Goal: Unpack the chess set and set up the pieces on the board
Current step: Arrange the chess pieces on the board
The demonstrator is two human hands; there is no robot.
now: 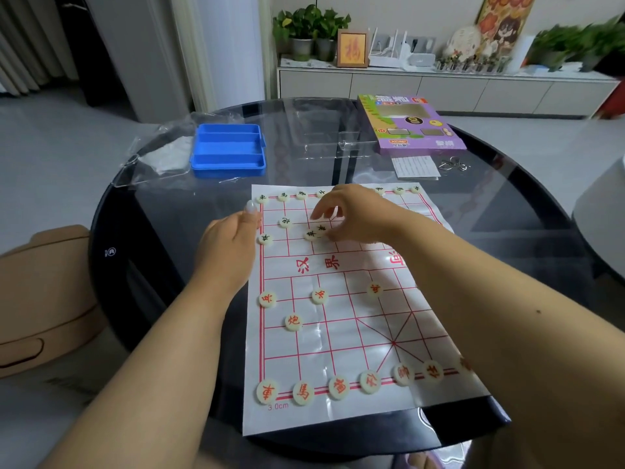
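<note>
Red pieces (pixel 302 393), board (pixel 341 319), hands above.

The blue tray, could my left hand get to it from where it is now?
Probably yes. The left hand rests at the board's far left edge, and the blue tray sits just beyond it with only bare tabletop between.

cream discs (pixel 293 321) on paper board (pixel 341 336)

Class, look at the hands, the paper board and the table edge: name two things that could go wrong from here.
1. The paper board overhangs the near table edge; a forearm nudge could slide it and scatter the near row of pieces.
2. The right hand works over two touching black pieces; it may knock one off its point.
</note>
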